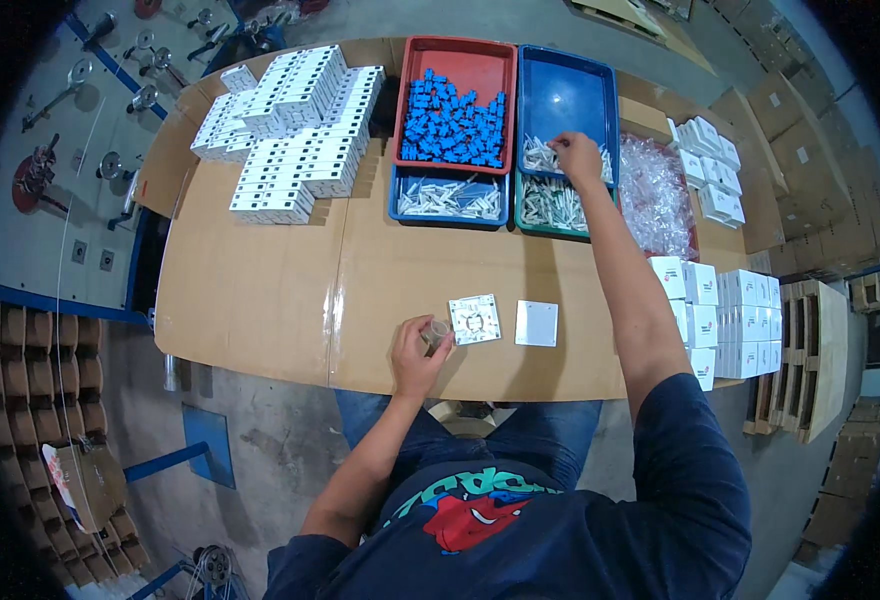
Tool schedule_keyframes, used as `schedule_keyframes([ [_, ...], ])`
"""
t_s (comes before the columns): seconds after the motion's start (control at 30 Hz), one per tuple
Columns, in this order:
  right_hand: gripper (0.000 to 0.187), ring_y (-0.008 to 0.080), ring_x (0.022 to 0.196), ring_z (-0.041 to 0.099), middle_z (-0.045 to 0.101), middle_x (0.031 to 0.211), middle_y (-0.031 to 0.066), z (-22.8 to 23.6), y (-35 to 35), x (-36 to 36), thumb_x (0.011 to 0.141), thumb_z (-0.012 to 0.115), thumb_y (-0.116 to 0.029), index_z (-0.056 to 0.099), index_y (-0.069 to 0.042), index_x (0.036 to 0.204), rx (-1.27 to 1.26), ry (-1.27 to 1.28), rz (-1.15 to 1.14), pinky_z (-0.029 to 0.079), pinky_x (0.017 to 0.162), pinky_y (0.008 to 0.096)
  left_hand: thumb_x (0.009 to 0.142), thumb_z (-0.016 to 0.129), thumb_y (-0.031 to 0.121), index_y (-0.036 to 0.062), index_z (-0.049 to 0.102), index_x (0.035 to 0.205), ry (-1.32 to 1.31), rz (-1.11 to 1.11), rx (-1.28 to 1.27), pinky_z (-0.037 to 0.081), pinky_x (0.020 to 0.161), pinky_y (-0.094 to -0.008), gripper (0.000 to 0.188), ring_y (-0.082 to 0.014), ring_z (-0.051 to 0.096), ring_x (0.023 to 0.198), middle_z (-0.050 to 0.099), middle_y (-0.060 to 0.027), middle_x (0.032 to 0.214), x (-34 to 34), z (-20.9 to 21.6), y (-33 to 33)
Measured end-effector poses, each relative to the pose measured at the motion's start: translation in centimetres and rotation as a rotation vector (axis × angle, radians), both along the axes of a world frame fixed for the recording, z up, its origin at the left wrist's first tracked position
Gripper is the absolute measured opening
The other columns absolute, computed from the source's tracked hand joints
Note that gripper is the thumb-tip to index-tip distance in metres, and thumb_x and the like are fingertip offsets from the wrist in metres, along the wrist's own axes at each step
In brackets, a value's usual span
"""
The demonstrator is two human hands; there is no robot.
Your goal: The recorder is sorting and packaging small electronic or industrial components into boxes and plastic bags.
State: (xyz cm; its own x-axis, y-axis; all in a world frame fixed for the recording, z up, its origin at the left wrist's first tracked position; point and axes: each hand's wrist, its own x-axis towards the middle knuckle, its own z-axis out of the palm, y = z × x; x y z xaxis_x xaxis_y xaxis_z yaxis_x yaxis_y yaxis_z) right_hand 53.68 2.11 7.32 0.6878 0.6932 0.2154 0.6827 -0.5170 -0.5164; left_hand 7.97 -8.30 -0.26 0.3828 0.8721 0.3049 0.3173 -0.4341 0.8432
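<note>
A person sits at a cardboard-covered table (pixel 260 300), seen from above. The right arm stretches far forward, nearly straight, its hand (pixel 579 160) palm down at the near end of the far-right blue tray (pixel 566 92). Its fingertips come close together over slender white pieces (pixel 537 155); whether they pinch one cannot be told. The left arm is bent, and the left hand (pixel 416 362) rests near the table's near edge, thumb and fingers curled narrowly around a small translucent round piece (pixel 433 336).

The fingers partly cover that round piece, so its exact shape and the direction of its axis are hard to make out. The right hand and wrist hide some of the slender pieces in the tray, which lie with their long axes at mixed angles.

Just right of the left hand lies a square white plate (pixel 475 320), face up, turned slightly askew, a ring-like form at its middle. Beside it on the right, apart, lies a plainer white plate (pixel 537 324), squarer to the table.
</note>
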Motion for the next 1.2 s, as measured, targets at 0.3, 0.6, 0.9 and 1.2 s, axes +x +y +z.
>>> schedule_keyframes([
  [0.3, 0.021, 0.0209, 0.066, 0.068, 0.073, 0.079, 0.0104, -1.0, -4.0, -1.4, 0.087, 0.072, -0.022, 0.077, -0.007, 0.101, 0.227, 0.140, 0.025, 0.052, 0.062, 0.0337, 0.075, 0.084, 0.020, 0.0028, 0.065, 0.108, -0.008, 0.034, -0.001, 0.053, 0.079, -0.0358, 0.042, -0.0271, 0.065, 0.092, 0.066, -0.0113, 0.101, -0.2, -0.1, -0.3],
  [0.6, 0.010, 0.0046, 0.059, 0.053, 0.067, 0.078, -0.0007, -2.9, -14.3, -21.2, 0.088, 0.070, -0.007, 0.070, -0.001, 0.096, 0.123, 0.771, 0.324, 0.042, 0.053, 0.0220, 0.073, 0.085, 0.023, 0.0043, 0.066, 0.106, -0.016, 0.019, 0.042, 0.053, 0.080, -0.0356, 0.042, -0.0262, 0.064, 0.092, 0.066, -0.0094, 0.101, -0.1, 1.1, 0.2],
  [0.9, 0.014, 0.0088, 0.062, 0.053, 0.067, 0.083, 0.0042, -3.2, -16.9, -30.4, 0.089, 0.071, -0.012, 0.070, -0.002, 0.098, 0.107, 0.690, 0.450, 0.044, 0.058, 0.0247, 0.072, 0.083, 0.019, 0.0065, 0.067, 0.109, -0.017, -0.022, 0.054, 0.051, 0.085, -0.0377, 0.042, -0.0284, 0.062, 0.100, 0.065, -0.0094, 0.106, -0.8, 0.6, -0.2],
  [1.2, 0.016, 0.0106, 0.063, 0.051, 0.066, 0.084, 0.0056, -3.7, -17.2, -29.4, 0.092, 0.068, -0.014, 0.071, -0.001, 0.099, 0.090, 0.652, 0.500, 0.042, 0.059, 0.0263, 0.073, 0.083, 0.020, 0.0056, 0.068, 0.109, -0.018, -0.006, 0.033, 0.050, 0.087, -0.0378, 0.041, -0.0294, 0.061, 0.101, 0.065, -0.0098, 0.105, -0.6, 0.2, -0.3],
])
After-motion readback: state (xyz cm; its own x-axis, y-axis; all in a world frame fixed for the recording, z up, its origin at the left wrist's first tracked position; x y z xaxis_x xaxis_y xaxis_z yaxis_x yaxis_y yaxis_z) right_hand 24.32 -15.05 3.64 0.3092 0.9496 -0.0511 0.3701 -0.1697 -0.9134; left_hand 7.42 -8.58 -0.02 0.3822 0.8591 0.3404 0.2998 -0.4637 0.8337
